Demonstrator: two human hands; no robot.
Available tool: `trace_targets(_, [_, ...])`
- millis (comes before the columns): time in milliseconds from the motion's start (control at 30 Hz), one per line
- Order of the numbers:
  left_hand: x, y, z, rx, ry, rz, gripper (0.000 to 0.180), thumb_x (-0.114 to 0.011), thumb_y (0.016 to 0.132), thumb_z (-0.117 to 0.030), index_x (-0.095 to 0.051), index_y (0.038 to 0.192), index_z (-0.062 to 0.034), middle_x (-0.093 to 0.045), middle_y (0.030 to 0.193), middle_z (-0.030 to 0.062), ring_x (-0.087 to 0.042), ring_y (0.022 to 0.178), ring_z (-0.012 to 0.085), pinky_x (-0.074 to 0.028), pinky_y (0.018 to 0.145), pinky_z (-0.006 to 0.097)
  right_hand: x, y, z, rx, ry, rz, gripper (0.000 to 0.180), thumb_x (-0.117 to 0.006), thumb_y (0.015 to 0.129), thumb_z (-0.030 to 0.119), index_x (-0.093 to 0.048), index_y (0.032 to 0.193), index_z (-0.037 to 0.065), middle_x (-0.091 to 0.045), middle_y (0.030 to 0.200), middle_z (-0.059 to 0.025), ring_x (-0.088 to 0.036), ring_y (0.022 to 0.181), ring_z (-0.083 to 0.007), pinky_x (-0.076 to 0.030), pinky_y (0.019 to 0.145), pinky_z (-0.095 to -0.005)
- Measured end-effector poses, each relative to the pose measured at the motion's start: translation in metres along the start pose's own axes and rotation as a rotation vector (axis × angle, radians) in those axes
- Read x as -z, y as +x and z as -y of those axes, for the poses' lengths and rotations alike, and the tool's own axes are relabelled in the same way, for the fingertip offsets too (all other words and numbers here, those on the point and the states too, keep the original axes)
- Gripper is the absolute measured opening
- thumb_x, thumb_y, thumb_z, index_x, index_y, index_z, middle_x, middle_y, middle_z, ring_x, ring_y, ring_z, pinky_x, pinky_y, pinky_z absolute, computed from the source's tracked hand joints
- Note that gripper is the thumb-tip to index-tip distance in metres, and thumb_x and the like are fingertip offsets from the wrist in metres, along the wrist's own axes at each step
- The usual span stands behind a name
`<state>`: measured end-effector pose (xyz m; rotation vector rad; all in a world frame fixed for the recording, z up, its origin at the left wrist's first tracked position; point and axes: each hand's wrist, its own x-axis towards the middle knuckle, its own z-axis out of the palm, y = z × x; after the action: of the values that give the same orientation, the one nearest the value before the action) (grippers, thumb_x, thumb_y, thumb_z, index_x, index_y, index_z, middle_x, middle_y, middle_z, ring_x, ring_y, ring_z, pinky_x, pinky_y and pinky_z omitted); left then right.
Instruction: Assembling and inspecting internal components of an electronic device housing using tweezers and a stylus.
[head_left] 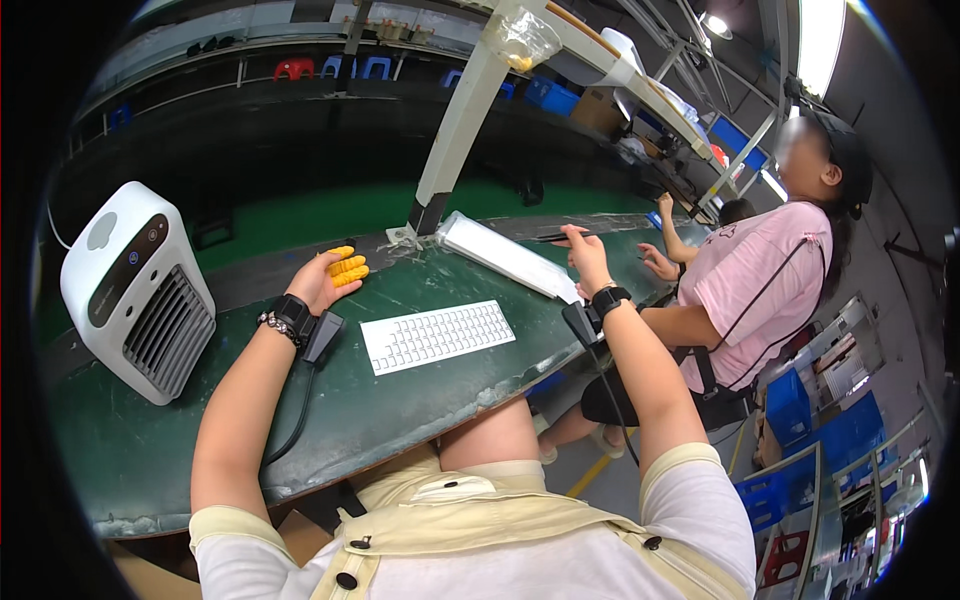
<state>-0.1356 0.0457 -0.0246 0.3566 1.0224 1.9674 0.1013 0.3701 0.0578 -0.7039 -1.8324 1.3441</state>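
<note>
My left hand point(325, 282) is held above the green bench, palm turned inward, with yellow finger cots point(348, 268) on its fingers. Nothing shows in it. A white keyboard point(438, 337), or a flat keyboard panel, lies between my two hands, touched by neither. Over the bench to its right, my right hand point(590, 262) pinches a thin black tool that looks like tweezers point(553, 238), its tip pointing left. Just beneath that hand lies a long, shiny, clear-wrapped white pack point(505, 257), reaching back to the post. Black devices with cables are strapped to both wrists.
A white air cooler point(140, 290) stands at the left on the green bench point(260, 440). A metal post point(462, 130) rises behind the wrapped pack. Close at my right, a person in a pink shirt point(750, 270) sits along the same bench.
</note>
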Motion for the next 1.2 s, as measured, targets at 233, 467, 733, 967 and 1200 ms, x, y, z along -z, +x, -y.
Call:
trace_targets(233, [-0.003,-0.001,0.0,0.007,-0.031,0.017,0.027,-0.036,0.085,-0.016,-0.043,0.106,-0.0014,-0.051,0.105,0.0166,-0.05,0.098,0.0282,-0.04,0.085,0.039,0.033,0.058,-0.022,0.156,-0.389,-0.2,0.031,-0.046,0.084,0.029,-0.058,0.078,0.001,-0.061,0.071,-0.011,-0.059,0.069,-0.0196,-0.043,0.065,-0.0299])
trace_targets(467, [-0.003,-0.003,0.0,0.028,-0.049,0.029,0.029,-0.036,0.085,-0.017,-0.045,0.108,-0.0023,-0.051,0.105,0.0145,-0.051,0.098,0.0275,-0.042,0.083,0.037,0.024,0.119,-0.04,0.391,-0.975,-0.18,0.024,-0.04,0.083,0.019,-0.055,0.082,0.001,-0.056,0.079,-0.0198,-0.053,0.079,-0.0356,-0.042,0.069,-0.0398])
trace_targets(733, [-0.006,-0.005,-0.003,0.058,-0.065,0.003,0.03,-0.036,0.084,-0.017,-0.045,0.108,-0.002,-0.053,0.103,0.0149,-0.052,0.096,0.0274,-0.043,0.081,0.038,-0.024,0.186,-0.069,0.194,-1.195,-0.091,0.038,-0.055,0.072,0.037,-0.056,0.092,0.005,-0.055,0.093,-0.0172,-0.054,0.088,-0.0311,-0.044,0.075,-0.0375])
trace_targets(967, [-0.015,-0.009,-0.008,0.06,-0.041,-0.074,0.031,-0.037,0.083,-0.018,-0.044,0.109,-0.0024,-0.055,0.099,0.0142,-0.054,0.092,0.0264,-0.044,0.079,0.038,-0.08,0.222,-0.072,-0.023,-1.209,0.034,0.084,-0.066,0.051,0.059,-0.046,0.105,-0.002,-0.053,0.104,-0.0158,-0.053,0.096,-0.0267,-0.044,0.079,-0.0348])
trace_targets(1200, [-0.008,-0.018,-0.012,0.046,-0.021,-0.1,0.031,-0.037,0.083,-0.018,-0.045,0.109,-0.0019,-0.055,0.098,0.014,-0.054,0.092,0.0263,-0.045,0.078,0.038,-0.122,0.22,-0.064,-0.153,-1.273,0.17,0.067,-0.064,0.057,0.052,-0.056,0.099,0.0,-0.057,0.096,-0.0189,-0.055,0.088,-0.0299,-0.043,0.077,-0.0351])
